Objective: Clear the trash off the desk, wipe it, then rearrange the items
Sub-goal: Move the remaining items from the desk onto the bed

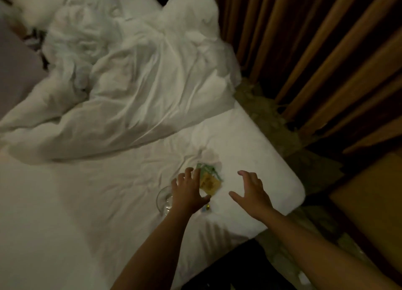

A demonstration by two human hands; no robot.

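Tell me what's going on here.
A person reaches over the corner of a bed with both hands. The left hand is spread over a small pile of yellow and green packets on the white sheet, with a clear glass partly hidden beside its wrist. The right hand hovers open to the right of the pile, holding nothing. No desk is in view.

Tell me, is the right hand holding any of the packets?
No, the right hand hangs open over the sheet, apart from the packets.
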